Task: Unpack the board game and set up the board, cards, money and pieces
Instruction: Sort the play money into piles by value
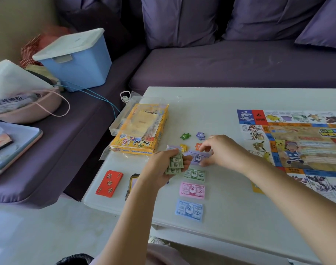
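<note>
My left hand (pixel 163 165) grips a small stack of green play money (pixel 175 163) above the white table (pixel 230 207). My right hand (pixel 218 151) pinches a purple banknote (pixel 197 157) at the top of a column of note piles: green 2000 (pixel 194 174), pink 1000 (pixel 192 190), blue 500 (pixel 189 210). Star-shaped pieces lie behind: green (pixel 185 136), purple (pixel 200 135), yellow (pixel 184 147), orange (pixel 198 146). The game board (pixel 297 146) lies unfolded at right. A red card deck (pixel 109 183) and a dark deck (pixel 132 185) sit at left.
The yellow game box (pixel 139 129) lies in a clear plastic sleeve at the table's far left corner. A purple sofa (pixel 220 64) wraps behind and to the left, carrying a blue lidded bin (pixel 75 60), a pink bag (pixel 25 104) and books (pixel 12 144).
</note>
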Demonstrator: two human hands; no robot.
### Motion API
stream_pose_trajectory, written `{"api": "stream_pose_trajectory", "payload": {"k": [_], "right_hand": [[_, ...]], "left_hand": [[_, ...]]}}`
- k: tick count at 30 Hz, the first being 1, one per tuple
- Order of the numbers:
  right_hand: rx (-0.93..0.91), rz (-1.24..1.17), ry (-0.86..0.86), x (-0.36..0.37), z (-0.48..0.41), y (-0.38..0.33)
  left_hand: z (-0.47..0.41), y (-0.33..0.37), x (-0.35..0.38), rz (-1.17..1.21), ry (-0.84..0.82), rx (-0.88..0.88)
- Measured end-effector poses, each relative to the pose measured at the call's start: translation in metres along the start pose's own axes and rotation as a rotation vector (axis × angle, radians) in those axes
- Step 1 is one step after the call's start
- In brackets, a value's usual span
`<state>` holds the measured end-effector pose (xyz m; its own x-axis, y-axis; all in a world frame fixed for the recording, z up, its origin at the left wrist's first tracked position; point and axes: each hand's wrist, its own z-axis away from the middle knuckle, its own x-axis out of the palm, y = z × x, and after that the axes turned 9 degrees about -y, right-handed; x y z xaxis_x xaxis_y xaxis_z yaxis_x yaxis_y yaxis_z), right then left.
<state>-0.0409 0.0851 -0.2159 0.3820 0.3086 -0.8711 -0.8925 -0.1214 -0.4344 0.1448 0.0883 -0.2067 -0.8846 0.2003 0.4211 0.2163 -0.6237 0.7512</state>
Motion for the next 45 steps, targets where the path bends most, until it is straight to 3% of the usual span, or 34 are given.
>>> {"api": "stream_pose_trajectory", "payload": {"k": [11, 22, 24, 28, 31, 38, 45], "right_hand": [[-0.018, 0.056, -0.046, 0.007, -0.009, -0.001], [-0.054, 0.042, 0.018, 0.013, -0.008, 0.0], [-0.05, -0.048, 0.074, 0.013, -0.005, 0.0], [-0.023, -0.455, 0.247, 0.009, 0.014, -0.014], [0.021, -0.738, 0.202, 0.013, 0.028, -0.029], [0.08, -1.052, 0.254, 0.031, 0.032, -0.044], [0.072, -1.158, 0.342, 0.028, 0.031, -0.041]], "left_hand": [[-0.005, 0.0, 0.004, 0.008, 0.028, -0.042], [0.001, 0.005, 0.004, -0.026, -0.002, -0.02], [0.003, 0.007, 0.002, -0.022, -0.024, 0.036], [0.003, 0.002, 0.003, -0.019, -0.031, 0.177], [0.003, -0.005, 0.009, -0.018, -0.015, 0.245], [0.008, -0.019, 0.024, 0.051, -0.03, 0.294], [0.014, -0.011, 0.014, 0.067, -0.154, 0.252]]}}
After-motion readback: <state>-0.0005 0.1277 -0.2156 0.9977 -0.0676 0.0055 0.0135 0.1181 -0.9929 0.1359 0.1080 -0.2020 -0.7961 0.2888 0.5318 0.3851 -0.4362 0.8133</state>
